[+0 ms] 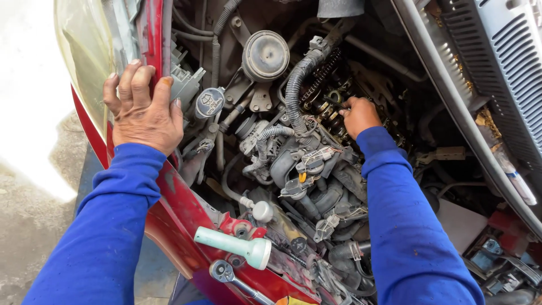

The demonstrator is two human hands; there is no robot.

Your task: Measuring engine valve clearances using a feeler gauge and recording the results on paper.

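Strong daylight is cast from the left; the ground (25, 113) beyond the left hand (141, 110) is blown out to white; the headlamp (84, 51) beside it is washed with glare; deep shadow is held around the right hand (358, 116); focus is kept sharp; edges are slightly bowed.

A red fender edge (186, 217) carries a pale-green flashlight (234, 246) and a ratchet wrench (226, 275).

Mint-green flashlight (236, 245) just beside ratchet wrench (226, 273)
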